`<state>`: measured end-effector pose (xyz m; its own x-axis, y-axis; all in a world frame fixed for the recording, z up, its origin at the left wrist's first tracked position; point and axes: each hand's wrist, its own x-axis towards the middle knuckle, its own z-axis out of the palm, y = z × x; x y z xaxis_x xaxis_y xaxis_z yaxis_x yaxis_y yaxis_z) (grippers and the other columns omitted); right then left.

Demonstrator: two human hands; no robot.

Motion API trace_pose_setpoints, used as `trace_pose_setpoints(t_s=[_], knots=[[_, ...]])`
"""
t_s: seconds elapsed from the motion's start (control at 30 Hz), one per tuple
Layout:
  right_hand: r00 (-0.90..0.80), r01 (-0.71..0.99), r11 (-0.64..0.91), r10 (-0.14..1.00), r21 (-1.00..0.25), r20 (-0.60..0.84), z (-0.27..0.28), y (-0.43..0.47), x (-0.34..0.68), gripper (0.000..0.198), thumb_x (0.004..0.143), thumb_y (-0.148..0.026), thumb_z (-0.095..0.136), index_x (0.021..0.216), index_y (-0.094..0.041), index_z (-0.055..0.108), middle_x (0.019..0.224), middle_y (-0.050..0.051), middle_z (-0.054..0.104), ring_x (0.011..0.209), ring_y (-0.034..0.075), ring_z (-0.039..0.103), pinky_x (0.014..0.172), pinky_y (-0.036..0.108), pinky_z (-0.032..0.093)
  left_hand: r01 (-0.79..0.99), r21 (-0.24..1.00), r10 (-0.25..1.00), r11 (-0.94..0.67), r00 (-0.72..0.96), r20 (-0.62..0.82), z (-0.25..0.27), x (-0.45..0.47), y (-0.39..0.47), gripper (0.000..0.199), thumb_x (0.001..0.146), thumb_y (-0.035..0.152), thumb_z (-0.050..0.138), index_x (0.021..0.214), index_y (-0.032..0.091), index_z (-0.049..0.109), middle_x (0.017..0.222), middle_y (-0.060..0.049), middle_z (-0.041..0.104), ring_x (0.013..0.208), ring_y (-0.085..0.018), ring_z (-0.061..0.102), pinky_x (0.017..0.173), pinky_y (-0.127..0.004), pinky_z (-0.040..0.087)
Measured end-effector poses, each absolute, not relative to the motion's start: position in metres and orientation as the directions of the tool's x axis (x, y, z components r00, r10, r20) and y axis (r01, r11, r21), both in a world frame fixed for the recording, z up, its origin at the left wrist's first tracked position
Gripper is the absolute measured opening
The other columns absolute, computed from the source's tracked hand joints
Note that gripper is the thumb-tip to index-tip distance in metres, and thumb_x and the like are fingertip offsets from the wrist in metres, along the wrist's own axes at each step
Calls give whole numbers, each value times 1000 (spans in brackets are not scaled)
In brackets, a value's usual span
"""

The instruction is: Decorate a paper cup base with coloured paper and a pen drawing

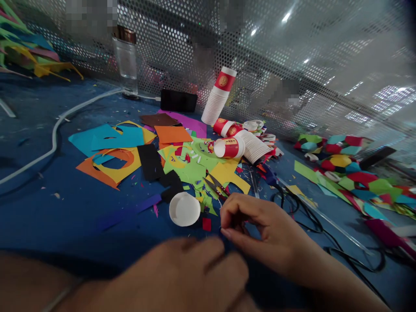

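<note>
My right hand (260, 229) is closed, thumb and forefinger tips brought together just right of a small red paper square (206, 224). Whatever sits in that pinch, if anything, is too small to make out. In the near foreground my left hand (195, 273) is blurred, its back towards me and its fingertips hidden. Beyond it a white paper cup (184, 209) opens towards me. Scissors (216, 185) lie on yellow and green paper scraps, just past my right hand. A strip of blue-purple paper (130, 211) lies left of the cup.
Coloured paper sheets (107, 138) spread over the blue table (81, 221). A cup stack (219, 95) leans near a phone (178, 100) and a glass bottle (126, 65). Black cable (312, 221) and patchwork paper pieces (357, 173) lie right, before a perforated metal screen (182, 52).
</note>
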<state>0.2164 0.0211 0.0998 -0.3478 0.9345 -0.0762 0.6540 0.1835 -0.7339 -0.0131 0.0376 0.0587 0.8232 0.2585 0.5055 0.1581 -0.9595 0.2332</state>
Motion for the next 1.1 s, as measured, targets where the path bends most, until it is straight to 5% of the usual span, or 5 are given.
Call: trace_pose_setpoints(t_s=[0.13, 0.4, 0.63, 0.8, 1.1], knots=[[-268, 563, 190, 963, -805, 40, 101, 23, 219, 12, 86, -13, 68, 85, -24, 62, 81, -3, 64, 72, 13, 59, 63, 24, 47, 277, 484, 469, -830, 817, 336, 92, -8, 70, 18, 98, 22, 60, 113, 28, 68, 111, -3, 64, 87, -18, 65, 72, -29, 55], [-79, 492, 132, 991, -860, 107, 103, 28, 217, 9, 91, -29, 75, 90, -22, 69, 75, -1, 66, 62, 12, 60, 53, 23, 46, 165, 732, 508, -661, 816, 275, 82, -3, 85, 54, 90, 7, 59, 139, 29, 56, 125, -1, 68, 111, -19, 67, 100, -36, 55], [-1, 677, 195, 965, -710, 264, 101, 31, 232, 9, 97, -31, 71, 95, -23, 68, 73, -2, 65, 56, 13, 59, 52, 27, 46, 84, 945, 657, -316, 738, 154, 84, 2, 99, 36, 88, 16, 62, 123, 24, 61, 88, 3, 70, 71, -12, 67, 62, -22, 54], [-202, 863, 241, 970, -445, 134, 94, 38, 235, 5, 99, -23, 65, 95, -21, 68, 93, 4, 65, 79, 19, 60, 71, 35, 48, 61, 976, 704, -208, 703, 106, 82, 7, 118, 34, 86, 23, 67, 120, 19, 64, 84, 1, 72, 72, -15, 72, 64, -25, 57], [-155, 842, 137, 988, -522, 8, 94, 45, 236, 7, 93, -15, 62, 89, -20, 61, 93, 4, 60, 78, 18, 56, 70, 34, 44, 116, 988, 706, -105, 708, -8, 91, 0, 125, 51, 93, 29, 66, 143, 22, 60, 94, -4, 79, 96, -24, 79, 58, -22, 59]])
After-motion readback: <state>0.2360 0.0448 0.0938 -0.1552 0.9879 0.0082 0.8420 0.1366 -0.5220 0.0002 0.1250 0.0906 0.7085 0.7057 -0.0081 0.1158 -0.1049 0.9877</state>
